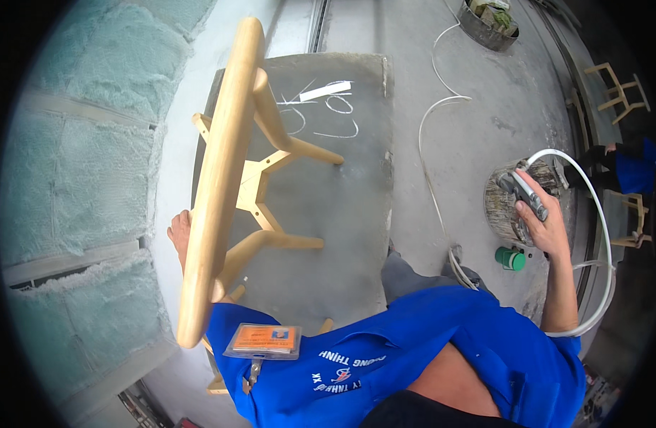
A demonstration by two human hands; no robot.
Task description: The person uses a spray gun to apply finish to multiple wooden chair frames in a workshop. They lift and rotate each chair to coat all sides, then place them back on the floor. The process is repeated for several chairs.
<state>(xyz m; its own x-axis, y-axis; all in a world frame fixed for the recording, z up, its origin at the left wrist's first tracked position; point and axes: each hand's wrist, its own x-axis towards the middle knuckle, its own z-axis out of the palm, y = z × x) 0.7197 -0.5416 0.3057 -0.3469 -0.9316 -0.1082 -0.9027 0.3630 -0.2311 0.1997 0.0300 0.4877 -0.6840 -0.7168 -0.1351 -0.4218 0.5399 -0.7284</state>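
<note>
A pale wooden chair frame [253, 182], with a long rounded rail and several legs, is tilted over the grey tabletop at my left. My left hand [179, 234] is at the far side of the rail with its fingers curled round the frame; the rail hides the palm and most of its grip. Out to the right, my right hand [545, 225] is wrapped round a grey air gun [522, 194]. A white hose [604, 228] loops from the gun down past my right forearm. The gun is well apart from the chair frame.
The grey table [356, 200] bears chalk marks and a white strip [326, 91]. Beyond the gun stands a round, stump-like stand [500, 214], beside a green container [511, 258]. A thin hose [426, 157] crosses the floor. Teal rippled panels [92, 185] line the left; a co-worker [631, 167] is far right.
</note>
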